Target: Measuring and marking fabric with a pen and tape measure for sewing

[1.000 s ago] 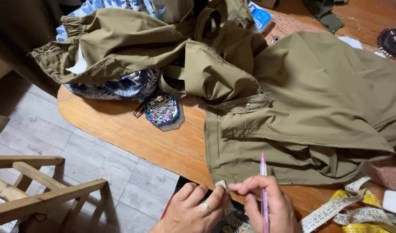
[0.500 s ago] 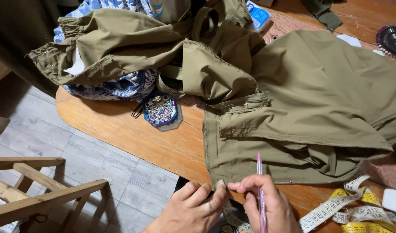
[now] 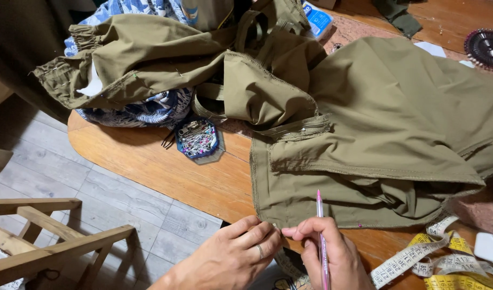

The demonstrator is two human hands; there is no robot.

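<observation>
An olive green garment [image 3: 375, 134] lies spread over a wooden table [image 3: 166, 172]. At the table's near edge my left hand [image 3: 230, 258] pinches the garment's lower hem with thumb and forefinger; a ring shows on one finger. My right hand [image 3: 332, 252] touches the same hem spot with its fingertips and holds a pink pen [image 3: 321, 241] upright between the fingers. The two hands' fingertips nearly meet at the hem corner.
A blue box of pins [image 3: 197, 138] sits left of the garment, by blue patterned cloth [image 3: 139, 110]. A yellow and white measuring tape [image 3: 440, 258] lies at the right. A round pin wheel [image 3: 485, 47] is at the far right. A wooden frame [image 3: 47, 241] stands on the floor left.
Both hands have stayed at the hem's corner with the pen still held; the view has shifted slightly, and the fingers have closed in a little on the fabric edge.
</observation>
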